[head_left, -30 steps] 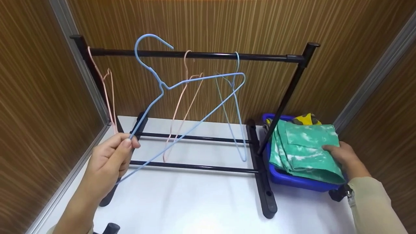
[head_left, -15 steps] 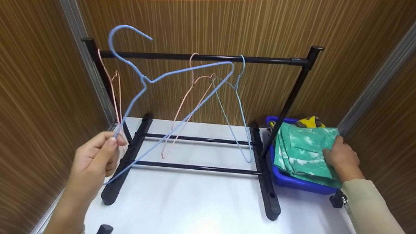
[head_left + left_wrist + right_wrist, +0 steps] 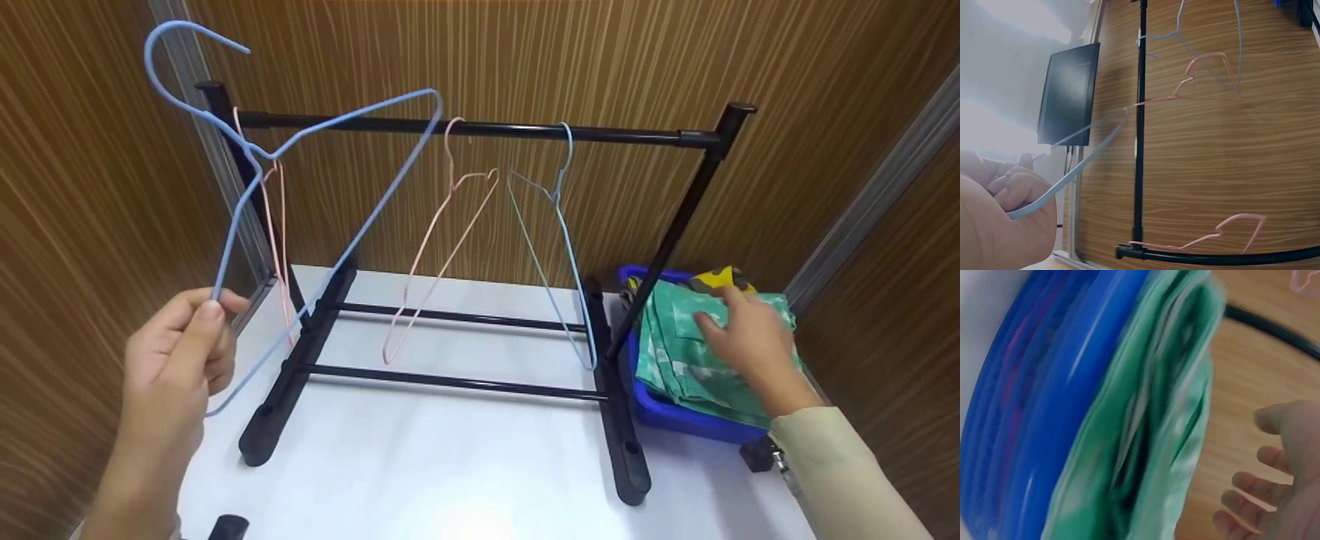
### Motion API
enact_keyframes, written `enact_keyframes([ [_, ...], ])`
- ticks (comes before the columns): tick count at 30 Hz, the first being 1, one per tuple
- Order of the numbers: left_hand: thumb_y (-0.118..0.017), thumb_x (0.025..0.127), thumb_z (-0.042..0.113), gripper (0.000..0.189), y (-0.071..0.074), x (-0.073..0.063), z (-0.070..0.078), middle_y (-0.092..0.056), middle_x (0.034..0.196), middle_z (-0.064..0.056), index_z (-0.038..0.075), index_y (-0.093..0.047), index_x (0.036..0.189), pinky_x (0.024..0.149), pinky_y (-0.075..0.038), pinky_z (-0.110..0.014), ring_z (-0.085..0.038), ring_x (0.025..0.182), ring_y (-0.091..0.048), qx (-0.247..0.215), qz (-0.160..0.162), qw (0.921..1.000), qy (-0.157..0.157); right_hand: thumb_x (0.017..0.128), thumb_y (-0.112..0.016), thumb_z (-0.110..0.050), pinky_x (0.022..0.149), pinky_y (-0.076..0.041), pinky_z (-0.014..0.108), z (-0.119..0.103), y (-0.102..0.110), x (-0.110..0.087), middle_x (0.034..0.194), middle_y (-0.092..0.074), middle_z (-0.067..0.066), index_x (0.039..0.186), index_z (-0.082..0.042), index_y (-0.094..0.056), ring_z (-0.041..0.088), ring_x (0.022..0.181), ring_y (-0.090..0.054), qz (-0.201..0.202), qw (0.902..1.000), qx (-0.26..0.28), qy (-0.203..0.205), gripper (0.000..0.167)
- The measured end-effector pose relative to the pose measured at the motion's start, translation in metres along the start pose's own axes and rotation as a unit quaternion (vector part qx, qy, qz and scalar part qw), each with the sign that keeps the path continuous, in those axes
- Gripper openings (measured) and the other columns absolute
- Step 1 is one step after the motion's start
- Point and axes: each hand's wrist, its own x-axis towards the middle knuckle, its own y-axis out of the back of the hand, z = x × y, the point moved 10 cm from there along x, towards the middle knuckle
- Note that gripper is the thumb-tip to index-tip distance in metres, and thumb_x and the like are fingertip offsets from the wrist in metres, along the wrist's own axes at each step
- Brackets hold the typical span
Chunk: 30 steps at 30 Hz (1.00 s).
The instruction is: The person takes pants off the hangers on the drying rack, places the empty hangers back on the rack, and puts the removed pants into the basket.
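My left hand (image 3: 176, 349) pinches one arm of a blue wire clothes hanger (image 3: 390, 187), thumb against fingers, and holds it up in front of the rack's left side. The hanger's hook points upward and carries nothing. Over at the right, my right hand (image 3: 750, 345) hovers above a folded green-and-white cloth (image 3: 675, 375). In the right wrist view its fingers (image 3: 1258, 486) are spread apart and clear of the cloth. The cloth lies on top of a blue basket (image 3: 694, 426), with a yellow camouflage-patterned cloth (image 3: 716, 280) behind it.
A black rack (image 3: 510, 129) stands on the white table (image 3: 450, 465). From its bar hang a pink hanger (image 3: 435, 225) at the middle, a light blue hanger (image 3: 566, 217) to the right and another pink hanger (image 3: 274, 232) at the left end. Wood-patterned panels (image 3: 600, 60) enclose the table.
My left hand has moved left, raising the blue hanger up and left. The right hand has gone from the cloth's right edge to above its middle.
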Motion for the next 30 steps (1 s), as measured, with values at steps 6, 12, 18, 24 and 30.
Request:
enact_keyframes([
  [6, -0.046, 0.106, 0.010, 0.027, 0.004, -0.004, -0.020, -0.036, 0.057, -0.003, -0.014, -0.057, 0.108, 0.039, -0.013, -0.028, -0.018, 0.044, -0.027, 0.017, 0.044, 0.9986, 0.025, 0.102, -0.047, -0.053, 0.091, -0.047, 0.064, -0.048, -0.012, 0.006, 0.130, -0.059, 0.026, 0.151, -0.010, -0.038, 0.046, 0.114, -0.059, -0.002, 0.9883, 0.143, 0.053, 0.066],
  [12, -0.045, 0.106, 0.010, 0.028, 0.011, -0.009, -0.019, -0.033, 0.055, -0.005, -0.017, -0.054, 0.108, 0.037, -0.012, -0.028, -0.017, 0.041, -0.027, 0.009, 0.059, 0.9982, 0.003, 0.102, -0.042, -0.057, 0.106, -0.036, 0.065, -0.071, -0.033, 0.021, 0.147, -0.045, 0.027, 0.159, -0.012, -0.018, 0.048, 0.130, -0.048, -0.034, 0.9689, 0.241, 0.048, 0.077],
  [18, -0.044, 0.106, 0.012, 0.029, 0.023, -0.020, -0.024, -0.034, 0.054, -0.004, -0.014, -0.057, 0.105, 0.036, -0.015, -0.028, -0.017, 0.041, -0.028, 0.060, 0.060, 0.9961, 0.023, 0.104, -0.038, -0.053, 0.109, -0.035, 0.063, -0.081, -0.042, 0.031, 0.147, -0.046, 0.025, 0.157, -0.011, -0.026, 0.044, 0.131, -0.048, -0.016, 0.9532, 0.298, 0.045, 0.069],
  [24, -0.044, 0.106, 0.008, 0.026, 0.028, -0.030, -0.035, -0.035, 0.054, -0.004, -0.011, -0.061, 0.103, 0.036, -0.015, -0.030, -0.017, 0.041, -0.029, 0.083, 0.046, 0.9948, 0.037, 0.107, -0.035, -0.046, 0.098, -0.049, 0.043, -0.079, -0.039, 0.031, 0.117, -0.066, 0.020, 0.131, -0.003, -0.047, 0.033, 0.110, -0.062, 0.031, 0.9455, 0.321, 0.044, 0.050],
  [30, -0.046, 0.105, 0.008, 0.024, 0.021, -0.016, -0.057, -0.037, 0.054, 0.000, -0.006, -0.065, 0.101, 0.037, -0.014, -0.029, -0.011, 0.042, -0.029, 0.079, 0.052, 0.9937, 0.061, 0.107, -0.036, -0.042, 0.084, -0.045, 0.025, -0.077, -0.030, 0.024, 0.104, -0.065, 0.019, 0.120, -0.002, -0.047, 0.029, 0.097, -0.061, 0.055, 0.9455, 0.315, 0.059, 0.043],
])
